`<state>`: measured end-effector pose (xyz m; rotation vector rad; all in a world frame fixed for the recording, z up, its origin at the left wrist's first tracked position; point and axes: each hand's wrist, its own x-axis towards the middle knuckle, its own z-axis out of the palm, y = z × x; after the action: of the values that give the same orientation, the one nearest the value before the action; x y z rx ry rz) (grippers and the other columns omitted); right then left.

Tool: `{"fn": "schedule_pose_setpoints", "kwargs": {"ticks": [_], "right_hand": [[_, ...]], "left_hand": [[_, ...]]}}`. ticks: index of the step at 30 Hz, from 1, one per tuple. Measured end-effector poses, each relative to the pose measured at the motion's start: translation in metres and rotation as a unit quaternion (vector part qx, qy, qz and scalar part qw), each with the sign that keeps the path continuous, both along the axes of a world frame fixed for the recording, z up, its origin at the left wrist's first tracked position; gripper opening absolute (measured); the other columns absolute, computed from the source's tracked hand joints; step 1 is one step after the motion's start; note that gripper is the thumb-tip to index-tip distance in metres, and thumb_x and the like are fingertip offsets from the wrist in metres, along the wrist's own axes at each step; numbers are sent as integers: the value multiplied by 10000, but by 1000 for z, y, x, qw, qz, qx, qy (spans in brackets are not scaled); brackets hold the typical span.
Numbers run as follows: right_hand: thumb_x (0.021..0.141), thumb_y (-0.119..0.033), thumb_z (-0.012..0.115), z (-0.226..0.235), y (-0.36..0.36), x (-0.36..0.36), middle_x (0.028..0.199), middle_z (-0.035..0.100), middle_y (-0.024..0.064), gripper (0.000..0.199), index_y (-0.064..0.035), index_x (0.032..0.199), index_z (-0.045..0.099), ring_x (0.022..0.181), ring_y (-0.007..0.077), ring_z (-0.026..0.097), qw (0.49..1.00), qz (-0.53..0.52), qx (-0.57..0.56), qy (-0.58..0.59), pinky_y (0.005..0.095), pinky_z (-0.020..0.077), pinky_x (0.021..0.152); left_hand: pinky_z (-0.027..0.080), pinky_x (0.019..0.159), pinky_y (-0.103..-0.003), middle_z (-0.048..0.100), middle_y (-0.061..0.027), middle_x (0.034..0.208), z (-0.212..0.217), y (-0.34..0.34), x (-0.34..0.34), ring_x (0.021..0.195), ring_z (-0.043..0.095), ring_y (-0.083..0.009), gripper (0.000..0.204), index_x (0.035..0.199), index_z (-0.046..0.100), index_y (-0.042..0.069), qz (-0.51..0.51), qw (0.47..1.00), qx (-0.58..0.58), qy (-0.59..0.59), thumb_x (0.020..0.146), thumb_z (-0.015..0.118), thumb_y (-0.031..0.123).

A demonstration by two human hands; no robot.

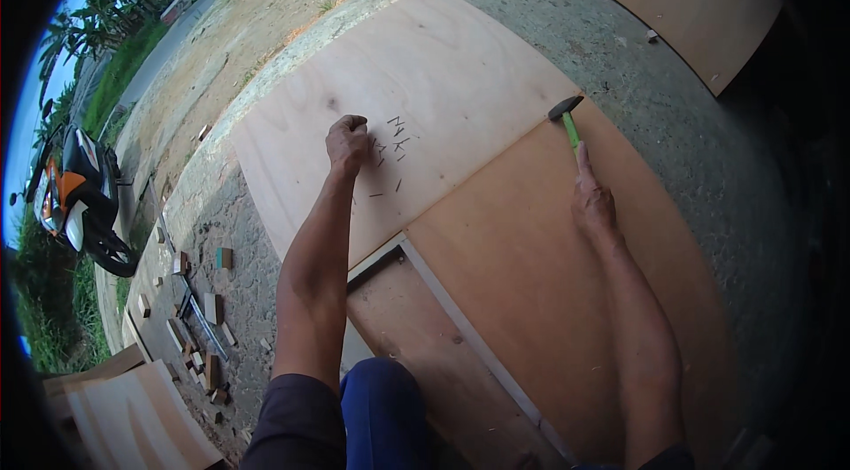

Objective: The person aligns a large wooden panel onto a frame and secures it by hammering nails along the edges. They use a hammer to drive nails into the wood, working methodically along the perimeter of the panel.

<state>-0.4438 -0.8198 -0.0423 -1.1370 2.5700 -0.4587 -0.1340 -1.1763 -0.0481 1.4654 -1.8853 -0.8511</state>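
My right hand (593, 207) is wrapped round a hammer (569, 127) with a green handle and a dark head. The hammer head is over the seam where a pale plywood sheet (460, 63) meets a browner plywood panel (531, 231). Over the pale sheet, my left hand (347, 144) is closed with its fingers drawn together; whatever it may hold is hidden. Several loose nails (397, 141) lie scattered on the pale sheet just right of that hand. Nearer to me, a wooden frame strip (469, 328) borders an uncovered opening.
Wood offcuts (212, 309) litter the concrete at left, beside a plywood piece (142, 412) at lower left. A motorbike (80, 191) is parked at far left. Another large plywood panel (682, 1) stands at the upper right. My blue-clad knee (381, 408) is by the frame.
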Motion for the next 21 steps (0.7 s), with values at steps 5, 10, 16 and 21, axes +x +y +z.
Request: {"fn": "schedule_pose_setpoints", "kwargs": {"ticks": [5, 10, 16, 21], "right_hand": [[1002, -121, 461, 0, 9, -8, 1295, 589, 291, 679, -179, 1602, 148, 1070, 483, 623, 999, 9, -23, 26, 510, 514, 873], [999, -129, 477, 1, 3, 0, 1247, 614, 293, 714, -194, 1606, 107, 1045, 476, 639, 999, 17, -41, 29, 505, 527, 853], [993, -115, 478, -1, 2, 1, 1224, 611, 313, 709, -191, 1605, 128, 1042, 479, 639, 999, 13, -50, 16, 505, 526, 862], [934, -67, 523, -34, 7, -13, 1222, 626, 262, 772, -104, 1600, 134, 1023, 422, 665, 968, 72, -93, 221, 467, 535, 892]], "left_hand": [[542, 855, -354, 756, -125, 992, 11, 17, 8, 929, 715, -260, 222, 1022, 762, 80, -50, 992, 41, -111, 877, 667, 219], [550, 841, -373, 750, -147, 997, 18, 24, 16, 927, 719, -280, 248, 1053, 763, 94, -97, 981, -28, -169, 875, 643, 220], [535, 836, -413, 704, -154, 997, 24, 36, -2, 939, 679, -327, 189, 982, 721, 45, -103, 945, -106, -291, 879, 616, 163], [513, 840, -471, 598, -190, 1001, 5, 38, -9, 974, 611, -375, 153, 1008, 585, 1, -133, 913, -215, -320, 883, 562, 87]]}}
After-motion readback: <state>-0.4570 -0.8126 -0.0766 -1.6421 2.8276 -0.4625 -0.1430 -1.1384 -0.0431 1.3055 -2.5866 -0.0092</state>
